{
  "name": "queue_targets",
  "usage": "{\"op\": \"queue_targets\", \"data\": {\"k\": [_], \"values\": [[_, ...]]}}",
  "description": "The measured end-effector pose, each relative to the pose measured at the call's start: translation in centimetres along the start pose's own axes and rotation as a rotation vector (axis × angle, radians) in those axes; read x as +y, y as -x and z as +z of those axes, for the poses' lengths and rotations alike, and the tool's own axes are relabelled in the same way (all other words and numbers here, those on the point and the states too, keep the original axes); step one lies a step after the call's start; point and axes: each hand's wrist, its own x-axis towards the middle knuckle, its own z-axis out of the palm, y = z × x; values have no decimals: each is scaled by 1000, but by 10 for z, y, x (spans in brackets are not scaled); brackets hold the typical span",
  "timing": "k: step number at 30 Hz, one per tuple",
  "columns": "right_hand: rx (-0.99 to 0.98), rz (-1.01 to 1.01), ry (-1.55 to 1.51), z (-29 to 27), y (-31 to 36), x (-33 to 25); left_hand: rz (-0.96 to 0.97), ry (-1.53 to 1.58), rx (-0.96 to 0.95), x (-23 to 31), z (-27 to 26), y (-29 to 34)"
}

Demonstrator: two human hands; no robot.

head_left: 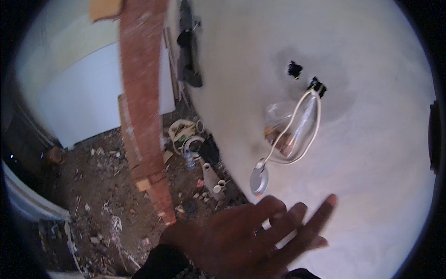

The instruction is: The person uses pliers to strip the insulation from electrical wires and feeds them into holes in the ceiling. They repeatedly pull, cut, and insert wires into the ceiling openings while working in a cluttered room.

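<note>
My left hand (pixel 241 237) reaches in from the lower edge in a black sleeve (pixel 160 262), its back toward me. Its index finger stretches toward the pale wall, while the other fingers are partly bent and apart. Small white patches show between the fingers, but I cannot make out whether they are an object or the wall. Just above the knuckles hangs a round grey disc (pixel 259 180) on a looped white cable (pixel 319 116). A second dark sleeve (pixel 302 274) shows at the lower edge; my right hand's fingers are hidden or cannot be told apart.
The cable comes from one of two ragged holes (pixel 317 87) in the wall (pixel 371 153). Clear plastic (pixel 304 121) hangs behind it. A reddish-brown plank (pixel 144 93) stands at left before a white panel (pixel 83 93). Rubble, pipe pieces (pixel 211 176) and a bottle (pixel 189 159) litter the floor.
</note>
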Motion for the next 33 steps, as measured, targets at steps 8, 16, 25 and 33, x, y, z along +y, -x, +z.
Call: {"op": "queue_targets", "data": {"k": [8,16,25,33], "values": [[-14,-183,47,63,26,-69,347,-409,592,-10,-76,49],[-97,-277,96,169,55,-162,-42,-114,117,-3,-216,153],[-287,-441,166,272,70,-236,-300,-546,481,3,-300,209],[-363,-688,395,234,35,-274,-764,-157,-203,-65,-235,411]]}}
